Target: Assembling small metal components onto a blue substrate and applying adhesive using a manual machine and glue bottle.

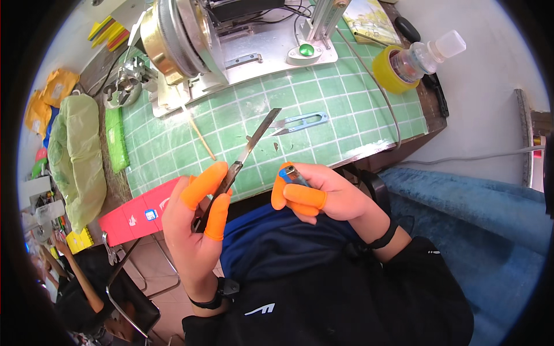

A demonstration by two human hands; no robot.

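Observation:
My left hand (193, 236), with orange finger cots, grips what looks like a snap-off utility knife (234, 170). Its long blade (258, 135) slants up and to the right over the green mat, dark toward the tip, with a small dark bit on its edge. In my right hand (323, 193), also in orange cots, is a small blue lighter (293, 173), its metal top facing up. The two hands are apart, just in front of the table edge. Beyond the blade lie blue thread snips (303, 120), with small dark scraps (276, 146) beside them.
A machine with a metal drum (176, 43) and green button (307, 50) stands at the back. A thin wooden stick (200, 135) lies on the gridded mat (346, 124). A clear bottle (412, 60) stands in yellow tape at right. A red box (135, 214) is at left; another person sits beyond.

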